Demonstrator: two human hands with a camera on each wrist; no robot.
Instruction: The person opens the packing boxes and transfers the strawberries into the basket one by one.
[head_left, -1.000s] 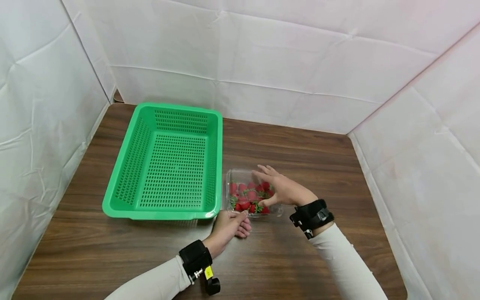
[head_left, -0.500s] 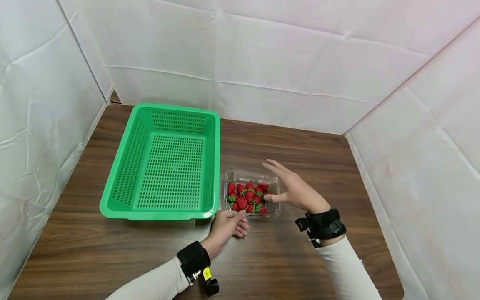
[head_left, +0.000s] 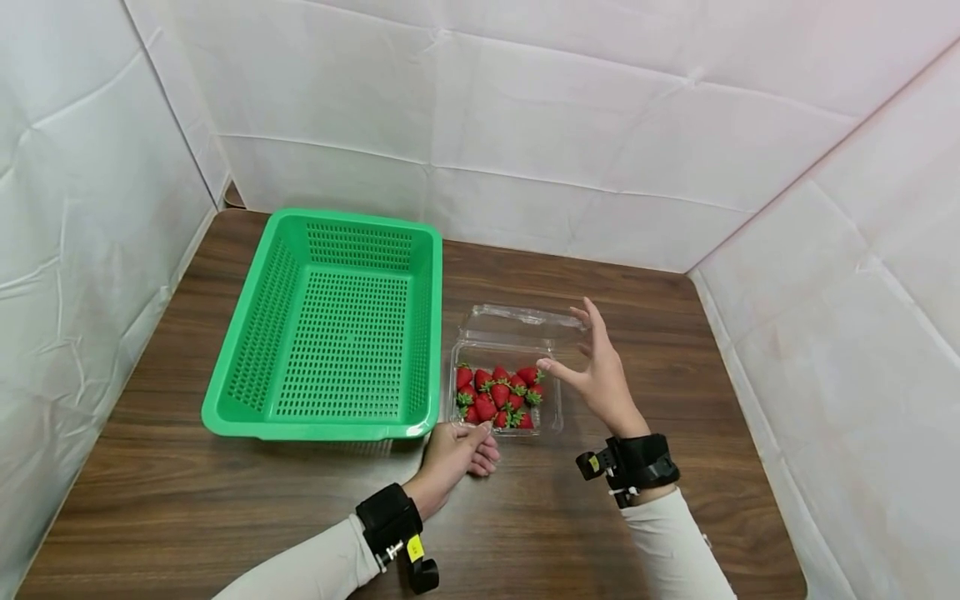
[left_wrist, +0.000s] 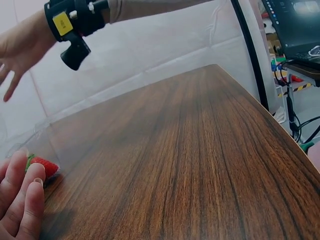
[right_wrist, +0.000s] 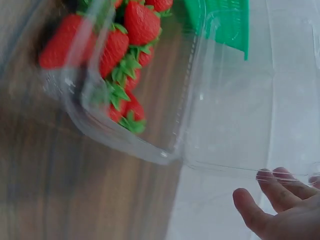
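Observation:
A clear plastic clamshell box (head_left: 556,408) of red strawberries (head_left: 500,394) with green leaves lies on the table. Its hinged lid (head_left: 525,315) is lifted and leans back toward the far wall. At the box's near edge, my left hand (head_left: 452,457) pinches the rim between thumb and finger; the left wrist view shows its fingers (left_wrist: 31,205) beside one strawberry (left_wrist: 44,166). My right hand (head_left: 606,379) is at the lid's right side, fingers spread. In the right wrist view its fingertips (right_wrist: 265,175) meet the lid's edge; whether they press it I cannot tell.
A large green plastic basket (head_left: 322,431) with slotted walls stands left of the box, close beside it. White sheeting (head_left: 570,125) encloses the back and sides of the wooden table (head_left: 540,533). Beyond the table edge, a laptop (left_wrist: 295,30) shows.
The lid has swung up and back from over the strawberries. My right hand has moved away from the box's top to the right, then farther back with the lid. The left hand stays at the rim.

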